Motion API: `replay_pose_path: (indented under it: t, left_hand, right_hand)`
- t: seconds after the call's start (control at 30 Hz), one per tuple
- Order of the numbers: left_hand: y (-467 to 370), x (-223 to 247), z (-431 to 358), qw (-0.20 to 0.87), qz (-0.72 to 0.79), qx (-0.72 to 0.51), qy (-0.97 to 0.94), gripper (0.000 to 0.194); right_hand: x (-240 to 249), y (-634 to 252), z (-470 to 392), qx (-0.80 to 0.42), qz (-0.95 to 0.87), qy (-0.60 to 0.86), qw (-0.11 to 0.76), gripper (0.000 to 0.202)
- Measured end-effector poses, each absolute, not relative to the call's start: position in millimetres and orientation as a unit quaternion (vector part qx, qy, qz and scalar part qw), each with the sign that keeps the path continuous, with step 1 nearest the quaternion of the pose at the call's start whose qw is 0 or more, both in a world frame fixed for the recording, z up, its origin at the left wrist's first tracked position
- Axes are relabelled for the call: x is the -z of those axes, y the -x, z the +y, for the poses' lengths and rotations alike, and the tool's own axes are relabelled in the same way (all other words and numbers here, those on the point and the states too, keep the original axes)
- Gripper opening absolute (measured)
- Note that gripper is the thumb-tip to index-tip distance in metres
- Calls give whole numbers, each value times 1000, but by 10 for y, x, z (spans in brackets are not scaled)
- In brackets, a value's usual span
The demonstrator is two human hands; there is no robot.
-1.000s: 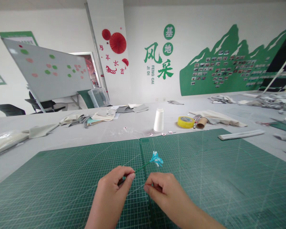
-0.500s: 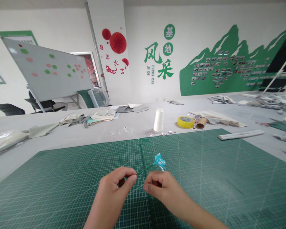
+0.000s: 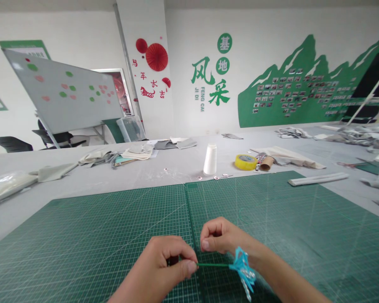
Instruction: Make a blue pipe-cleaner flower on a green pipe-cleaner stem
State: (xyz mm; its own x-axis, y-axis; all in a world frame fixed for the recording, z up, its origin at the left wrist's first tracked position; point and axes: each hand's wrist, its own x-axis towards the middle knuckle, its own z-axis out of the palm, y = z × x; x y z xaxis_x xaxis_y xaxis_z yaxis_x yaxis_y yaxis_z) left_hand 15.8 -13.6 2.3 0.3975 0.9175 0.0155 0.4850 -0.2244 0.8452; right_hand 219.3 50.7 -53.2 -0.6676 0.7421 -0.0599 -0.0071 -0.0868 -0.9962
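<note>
My left hand pinches the end of a thin green stem between thumb and fingertips. At the stem's right end is a light blue flower with pale, shiny strands hanging from it, in front of my right wrist. Behind the stem, my right hand has its thumb and fingers drawn together; whatever it may hold is too small to make out. Both hands are above the green cutting mats.
Beyond the mats stand a white thread cone, a yellow tape roll and a brown cardboard tube. A pale rolled strip lies at the right mat's far edge. Fabric pieces lie farther back.
The flower has swung down and to the right, nearer the camera. My left hand has moved right and lower, while my right hand has shifted slightly up and right, behind the stem.
</note>
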Motion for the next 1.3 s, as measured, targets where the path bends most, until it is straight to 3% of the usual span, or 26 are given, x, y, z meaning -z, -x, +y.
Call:
replay_pose_path:
  t: [0.37,0.63,0.9,1.3]
  left_hand:
    - [-208,26,-141,284,487,-163,-810,26]
    - [-151,153,-95,155,555,-151,-803,24]
    - [-137,189,-83,113,598,-187,-771,25]
    - [-75,184,-39,171,617,-288,-712,24]
  right_hand:
    - [298,-2192,383,-553,-711,317,297,21]
    - [182,-2134,182,-265,-833,344,343,16]
    - [292,-2042,88,-14,-897,293,331,30]
    - [359,-1973,80,7,-911,303,280,26]
